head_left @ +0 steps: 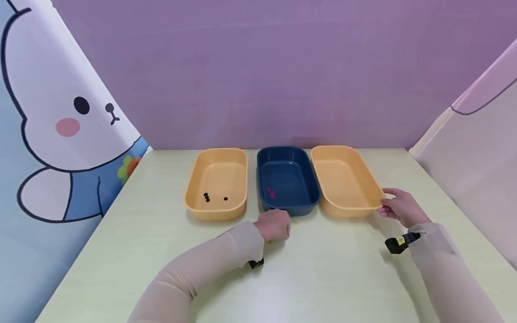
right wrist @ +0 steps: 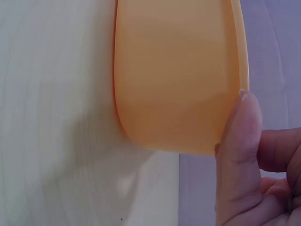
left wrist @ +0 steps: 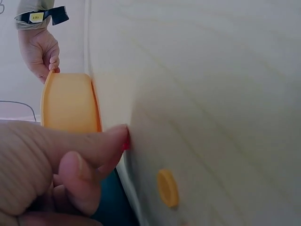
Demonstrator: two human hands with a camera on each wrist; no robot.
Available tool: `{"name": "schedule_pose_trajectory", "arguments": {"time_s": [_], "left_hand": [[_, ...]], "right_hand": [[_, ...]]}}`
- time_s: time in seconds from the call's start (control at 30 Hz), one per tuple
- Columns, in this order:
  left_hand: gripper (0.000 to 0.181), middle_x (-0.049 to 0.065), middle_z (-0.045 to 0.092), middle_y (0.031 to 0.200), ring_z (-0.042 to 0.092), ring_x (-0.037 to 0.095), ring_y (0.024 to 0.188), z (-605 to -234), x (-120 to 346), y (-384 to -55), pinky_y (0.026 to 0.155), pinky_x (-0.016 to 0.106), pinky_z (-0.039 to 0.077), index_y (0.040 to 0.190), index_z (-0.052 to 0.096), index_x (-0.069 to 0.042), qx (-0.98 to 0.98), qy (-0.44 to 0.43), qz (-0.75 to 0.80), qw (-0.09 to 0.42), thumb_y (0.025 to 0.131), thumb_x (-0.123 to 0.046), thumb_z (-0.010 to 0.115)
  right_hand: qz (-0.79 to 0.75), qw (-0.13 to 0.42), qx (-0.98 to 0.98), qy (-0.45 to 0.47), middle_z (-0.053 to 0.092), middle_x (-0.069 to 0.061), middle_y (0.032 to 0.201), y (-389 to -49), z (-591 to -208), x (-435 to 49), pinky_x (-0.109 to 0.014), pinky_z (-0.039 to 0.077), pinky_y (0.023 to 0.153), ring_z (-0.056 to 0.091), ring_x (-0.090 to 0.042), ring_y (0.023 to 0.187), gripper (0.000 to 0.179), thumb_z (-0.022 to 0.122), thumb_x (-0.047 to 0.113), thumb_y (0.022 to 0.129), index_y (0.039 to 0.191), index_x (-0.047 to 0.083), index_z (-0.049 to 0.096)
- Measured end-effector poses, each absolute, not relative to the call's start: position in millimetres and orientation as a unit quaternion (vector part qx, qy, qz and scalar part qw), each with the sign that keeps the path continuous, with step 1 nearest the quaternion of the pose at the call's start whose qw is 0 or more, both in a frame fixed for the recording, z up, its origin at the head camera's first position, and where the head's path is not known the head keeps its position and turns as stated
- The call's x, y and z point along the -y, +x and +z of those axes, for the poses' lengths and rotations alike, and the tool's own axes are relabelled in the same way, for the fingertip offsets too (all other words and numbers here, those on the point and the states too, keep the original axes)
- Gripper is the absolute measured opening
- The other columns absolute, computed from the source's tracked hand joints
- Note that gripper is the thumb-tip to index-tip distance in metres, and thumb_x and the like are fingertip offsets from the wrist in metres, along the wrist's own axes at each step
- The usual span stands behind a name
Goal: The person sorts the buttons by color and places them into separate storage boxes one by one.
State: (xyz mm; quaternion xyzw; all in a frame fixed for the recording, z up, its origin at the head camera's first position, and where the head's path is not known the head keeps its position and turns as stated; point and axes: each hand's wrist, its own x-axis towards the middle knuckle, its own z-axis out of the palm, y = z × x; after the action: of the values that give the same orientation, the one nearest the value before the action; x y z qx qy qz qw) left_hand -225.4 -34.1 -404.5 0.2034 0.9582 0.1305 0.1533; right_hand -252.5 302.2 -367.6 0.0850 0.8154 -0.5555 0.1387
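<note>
Two orange trays (head_left: pixel 216 215) flanking blue tray (head_left: pixel 288 179), seemingly keeping black pieces (head_left: pixel 208 198) and pink pieces (head_left: pixel 272 195) apart. Left wrist: left hand (left wrist: pixel 51 150) pinching red piece (left wrist: pixel 126 144) before blue tray, yellow piece (left wrist: pixel 168 188) lying near. Right wrist: right hand (right wrist: pixel 244 174) pinching orange tray's rim (right wrist: pixel 242 47) right of blue tray, likely steadying.

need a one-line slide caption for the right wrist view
The right hand grips the rim of an orange tray near one corner, pale tabletop in view.
</note>
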Motion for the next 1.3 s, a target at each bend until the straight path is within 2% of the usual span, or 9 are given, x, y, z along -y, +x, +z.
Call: {"name": "schedule_pose_trajectory", "arguments": {"time_s": [0.2,0.43,0.57,0.7,0.83,0.93,1.03,1.17,1.3], "left_hand": [[0.026,-0.009,0.056,0.061,0.051,0.010,0.059,-399.3,34.0,-223.3,0.052,0.028,0.042,0.057,0.060,-0.019,-0.959,0.192,0.110,0.174,0.080,-0.017,0.071],[0.030,-0.010,0.051,0.056,0.049,0.008,0.056,-383.0,41.3,-219.7,0.052,0.024,0.039,0.058,0.064,-0.015,-0.944,0.216,0.175,0.178,0.086,-0.023,0.072],[0.017,-0.011,0.063,0.074,0.053,0.005,0.062,-366.7,47.3,-224.1,0.059,0.022,0.043,0.074,0.072,-0.012,-0.930,0.226,0.242,0.157,0.088,-0.021,0.070],[0.013,-0.001,0.070,0.085,0.058,0.014,0.062,-356.2,56.2,-234.2,0.060,0.021,0.044,0.087,0.074,-0.006,-0.899,0.235,0.354,0.109,0.090,-0.016,0.067],[0.017,0.011,0.071,0.085,0.057,0.019,0.054,-356.4,64.8,-249.3,0.056,0.022,0.043,0.090,0.073,0.000,-0.874,0.193,0.437,0.083,0.091,-0.015,0.065],[0.018,0.015,0.070,0.088,0.053,0.014,0.055,-358.5,69.1,-261.2,0.057,0.024,0.043,0.093,0.074,-0.001,-0.876,0.145,0.453,0.087,0.093,-0.016,0.064],[0.018,0.013,0.070,0.092,0.054,0.014,0.060,-359.6,72.7,-271.3,0.059,0.024,0.045,0.096,0.074,-0.003,-0.877,0.100,0.461,0.093,0.093,-0.016,0.063],[0.017,0.004,0.071,0.099,0.055,0.016,0.065,-357.5,76.6,-282.4,0.064,0.029,0.048,0.097,0.075,-0.005,-0.878,0.064,0.467,0.086,0.093,-0.016,0.063],[0.017,0.005,0.071,0.105,0.059,0.019,0.072,-353.1,79.1,-290.7,0.073,0.035,0.050,0.098,0.075,-0.005,-0.878,0.051,0.469,0.083,0.093,-0.016,0.063]], "right_hand": [[-0.583,0.139,-0.796,0.085,0.062,0.000,0.077,-253.2,-369.7,-302.8,-0.023,0.054,0.065,0.065,-0.009,0.062,0.062,0.040,-0.003,0.098,0.145,-0.015,0.002],[-0.604,0.131,-0.782,0.083,0.063,0.001,0.073,-253.6,-372.9,-303.2,-0.022,0.054,0.063,0.065,-0.008,0.060,0.063,0.040,-0.004,0.097,0.144,-0.015,0.000],[-0.594,0.120,-0.791,0.087,0.062,0.000,0.074,-253.8,-372.7,-301.8,-0.023,0.054,0.063,0.065,-0.008,0.060,0.065,0.041,-0.004,0.097,0.146,-0.012,0.000],[-0.581,0.112,-0.801,0.094,0.061,0.000,0.076,-254.4,-371.4,-299.0,-0.023,0.054,0.064,0.064,-0.008,0.060,0.066,0.041,-0.004,0.096,0.148,-0.007,0.001],[-0.581,0.115,-0.800,0.097,0.061,0.000,0.075,-255.1,-370.5,-297.5,-0.023,0.054,0.063,0.064,-0.008,0.059,0.065,0.041,-0.005,0.096,0.149,-0.006,0.003],[-0.583,0.116,-0.798,0.097,0.061,0.001,0.075,-255.8,-370.6,-297.6,-0.022,0.054,0.062,0.064,-0.008,0.059,0.065,0.041,-0.005,0.096,0.149,-0.006,0.003],[-0.580,0.116,-0.801,0.097,0.061,0.001,0.075,-256.1,-370.9,-297.4,-0.022,0.053,0.061,0.064,-0.008,0.058,0.065,0.041,-0.005,0.096,0.149,-0.007,0.003],[-0.572,0.116,-0.807,0.090,0.062,0.000,0.075,-256.5,-370.9,-297.5,-0.022,0.053,0.062,0.064,-0.007,0.059,0.064,0.041,-0.005,0.096,0.148,-0.008,0.004],[-0.562,0.118,-0.814,0.090,0.061,0.000,0.076,-257.0,-370.4,-297.2,-0.022,0.053,0.062,0.064,-0.008,0.060,0.064,0.041,-0.004,0.096,0.148,-0.009,0.003]]}}
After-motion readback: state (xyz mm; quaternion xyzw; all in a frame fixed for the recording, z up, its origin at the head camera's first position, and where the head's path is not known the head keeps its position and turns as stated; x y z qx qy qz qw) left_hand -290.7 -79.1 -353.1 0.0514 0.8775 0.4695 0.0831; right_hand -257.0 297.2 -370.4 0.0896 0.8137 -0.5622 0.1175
